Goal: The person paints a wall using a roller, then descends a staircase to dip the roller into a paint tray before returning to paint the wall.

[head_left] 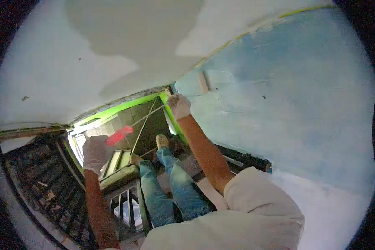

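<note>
Here, the left hand point(96, 151), in a pale glove, is closed around one end of a red tool point(120, 135), just below the left stretch of the green frame point(112, 110). The tool appears before the opening that the frame borders. From its other end a thin pale shaft or line point(156, 110), too blurred to tell which, slants up across the opening to the right hand point(179, 107). That hand, gloved too, is at the frame's upper right corner, its fingers curled in where the strand ends; how firmly they grip it, I cannot tell.

A cord point(141, 132) runs diagonally across the opening, behind the strand. Right of the frame stands a blue wall point(287, 83) with a tan block point(203, 82) on it. Above the frame is a white surface point(37, 62), darkened partly by a shadow point(133, 25). Left of the frame is a dark railing point(46, 183). Below it stretch the person's jeans point(177, 191), the shoes point(162, 141) pointing towards it.
</note>
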Tool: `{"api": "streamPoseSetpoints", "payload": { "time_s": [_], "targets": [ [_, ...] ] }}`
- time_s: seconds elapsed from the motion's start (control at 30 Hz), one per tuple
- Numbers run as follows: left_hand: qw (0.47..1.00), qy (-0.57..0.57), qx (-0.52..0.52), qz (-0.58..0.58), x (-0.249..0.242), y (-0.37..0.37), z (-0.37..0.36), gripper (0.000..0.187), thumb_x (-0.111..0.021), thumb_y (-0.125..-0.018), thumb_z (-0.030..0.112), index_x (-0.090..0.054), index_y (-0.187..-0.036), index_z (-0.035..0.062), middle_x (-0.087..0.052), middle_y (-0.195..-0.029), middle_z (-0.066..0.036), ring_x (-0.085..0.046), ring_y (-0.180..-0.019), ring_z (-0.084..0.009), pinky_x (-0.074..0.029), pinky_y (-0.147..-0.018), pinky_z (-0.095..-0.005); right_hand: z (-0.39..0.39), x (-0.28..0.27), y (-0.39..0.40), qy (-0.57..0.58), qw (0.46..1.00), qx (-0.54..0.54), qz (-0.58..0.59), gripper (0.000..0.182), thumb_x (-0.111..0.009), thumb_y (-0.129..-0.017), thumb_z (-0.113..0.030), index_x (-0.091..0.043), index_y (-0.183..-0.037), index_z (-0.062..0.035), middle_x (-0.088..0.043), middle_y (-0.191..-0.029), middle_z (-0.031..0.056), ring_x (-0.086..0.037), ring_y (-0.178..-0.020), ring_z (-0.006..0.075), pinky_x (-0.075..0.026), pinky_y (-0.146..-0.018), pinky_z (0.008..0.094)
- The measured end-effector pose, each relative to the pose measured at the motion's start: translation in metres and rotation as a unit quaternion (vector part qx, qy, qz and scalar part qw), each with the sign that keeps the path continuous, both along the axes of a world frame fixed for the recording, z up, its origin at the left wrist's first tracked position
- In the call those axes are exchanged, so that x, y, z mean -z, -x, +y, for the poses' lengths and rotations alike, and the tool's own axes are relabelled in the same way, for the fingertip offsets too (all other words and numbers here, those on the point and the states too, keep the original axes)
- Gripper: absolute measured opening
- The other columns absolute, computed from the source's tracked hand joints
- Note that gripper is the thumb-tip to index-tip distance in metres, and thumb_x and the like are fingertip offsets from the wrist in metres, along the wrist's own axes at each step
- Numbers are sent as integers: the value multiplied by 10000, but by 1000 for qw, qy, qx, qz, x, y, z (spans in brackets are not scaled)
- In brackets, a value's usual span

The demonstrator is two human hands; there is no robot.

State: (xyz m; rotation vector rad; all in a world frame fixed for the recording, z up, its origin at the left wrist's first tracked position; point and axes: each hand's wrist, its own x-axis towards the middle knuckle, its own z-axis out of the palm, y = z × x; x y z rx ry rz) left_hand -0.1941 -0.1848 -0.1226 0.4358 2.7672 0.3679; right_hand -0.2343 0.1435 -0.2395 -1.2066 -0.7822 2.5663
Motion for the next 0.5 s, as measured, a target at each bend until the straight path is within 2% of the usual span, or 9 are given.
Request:
{"api": "streamPoseSetpoints", "payload": {
  "time_s": [0.07,0.1,0.23,0.27,0.33,0.4,0.47,0.5],
  "targets": [
    [999,10,-22,-44,-22,6,-9,235,-631,-719,339,-702,-762,119,-655,-680,-138,-659,-662,-310,-514,-663,-422,-6,-35,-12,-31,998,3,55,131,-528,-895,-102,-538,-818,4,-554,-681,104,-571,-597,238,-529,-605,358],
    [998,-66,-17,-18,-31,4,-17,224,-627,-713,319,-710,-783,123,-651,-680,-145,-653,-651,-312,-516,-645,-408,-9,-57,-18,-31,998,6,58,131,-528,-895,-102,-538,-818,4,-554,-681,104,-571,-597,238,-529,-605,358],
    [990,-97,-51,-89,-31,-12,-19,210,-632,-712,295,-710,-782,114,-653,-693,-154,-648,-666,-331,-513,-647,-414,-16,-155,-47,-122,990,23,65,132,-547,-910,-142,-557,-859,-21,-580,-716,90,-603,-639,238,-545,-628,377],
    [990,-118,-41,-67,-31,-20,-13,217,-635,-717,298,-707,-786,106,-646,-698,-165,-645,-677,-345,-509,-648,-421,-14,-170,-52,-155,985,26,74,128,-548,-914,-150,-562,-865,-33,-587,-724,83,-611,-650,233,-547,-634,380],
    [985,-114,-57,-119,-28,-30,-5,242,-635,-728,315,-705,-804,96,-642,-715,-181,-642,-685,-360,-507,-643,-423,-10,-170,-54,-175,981,38,73,125,-545,-915,-156,-564,-857,-46,-589,-719,67,-605,-641,220,-545,-623,374],
    [987,-106,-42,-112,-28,-37,-4,280,-621,-751,350,-707,-812,91,-640,-723,-195,-643,-697,-370,-506,-639,-428,-9,-162,-55,-208,977,31,36,139,-547,-917,-169,-565,-851,-48,-577,-703,58,-595,-629,207,-542,-612,364],
    [982,-70,-86,-156,-29,-44,-5,317,-600,-771,384,-708,-803,87,-640,-724,-203,-646,-700,-372,-507,-647,-437,-12,-150,-51,-204,978,20,32,157,-535,-908,-175,-558,-829,-41,-566,-692,64,-591,-612,205,-543,-601,356],
    [985,-61,-76,-144,-35,-45,-5,348,-583,-784,407,-711,-793,84,-644,-721,-202,-650,-706,-370,-508,-668,-444,-14,-140,-49,-200,979,11,26,175,-522,-898,-180,-551,-806,-35,-554,-680,70,-588,-595,203,-544,-591,347]
  ]
}}
